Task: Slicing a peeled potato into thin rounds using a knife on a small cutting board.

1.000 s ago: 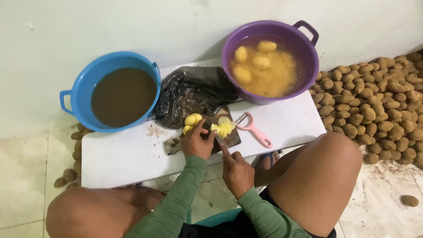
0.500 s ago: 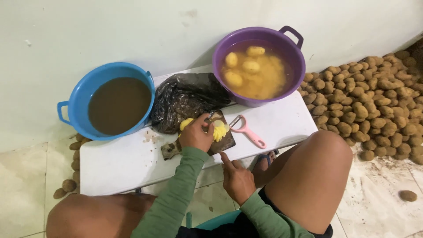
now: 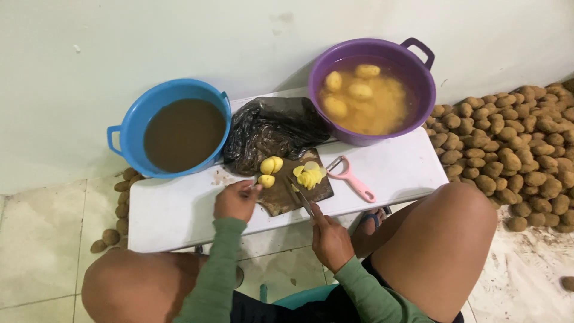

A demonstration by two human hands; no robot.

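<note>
A dark cutting board (image 3: 286, 192) lies on a low white table (image 3: 179, 209). On it sit peeled yellow potato pieces (image 3: 269, 166) and a small heap of thin potato slices (image 3: 310, 175). My right hand (image 3: 330, 240) grips a knife (image 3: 298, 195) whose blade rests on the board between the pieces and the slices. My left hand (image 3: 237, 200) is at the board's left edge, fingertips touching the nearest potato piece. Both arms wear green sleeves.
A blue basin (image 3: 154, 103) of brown water overhangs the table's left end. A purple basin (image 3: 418, 76) holds peeled potatoes in cloudy water. A black plastic bag (image 3: 272, 127) and a pink peeler (image 3: 354, 179) lie on the table. Unpeeled potatoes (image 3: 514, 149) are piled on the floor at right.
My left hand has come off the potato pieces and moved left to the board's edge. My right hand has brought the knife back onto the board.
</note>
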